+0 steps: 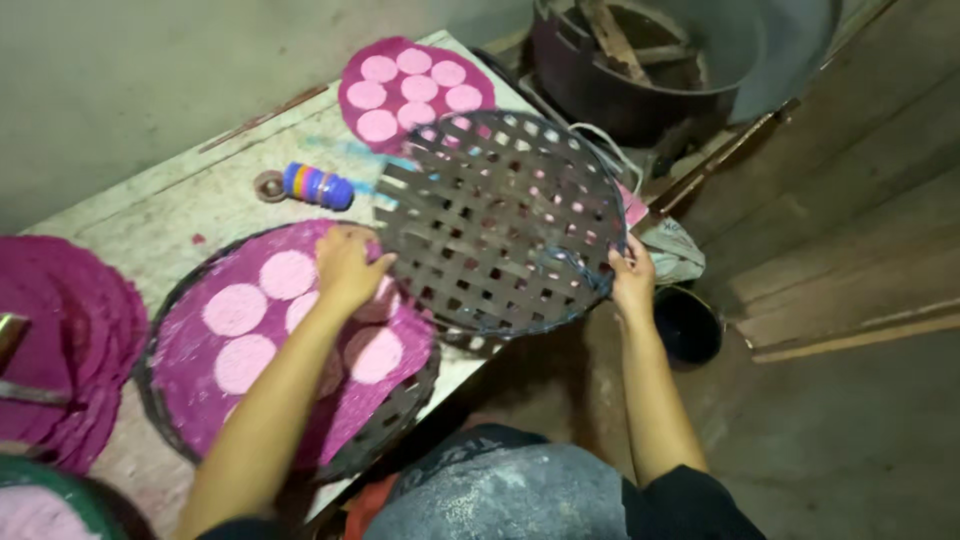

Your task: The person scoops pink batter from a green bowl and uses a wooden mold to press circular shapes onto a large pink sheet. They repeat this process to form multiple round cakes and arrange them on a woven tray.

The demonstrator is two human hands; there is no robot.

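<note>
I hold a round, dark woven lattice tray tilted up over the table. My right hand grips its right rim. At the tray's left rim, my left hand hangs over a magenta sheet with pale pink discs. That sheet lies in another dark woven tray at the table's near edge. A second magenta sheet with several pink discs lies at the far end, partly behind the raised tray.
A whitish worn table carries a rainbow-striped roll beside a small brown ring. A pile of magenta sheets sits at left. A big dark pot and a small black bucket stand on the floor at right.
</note>
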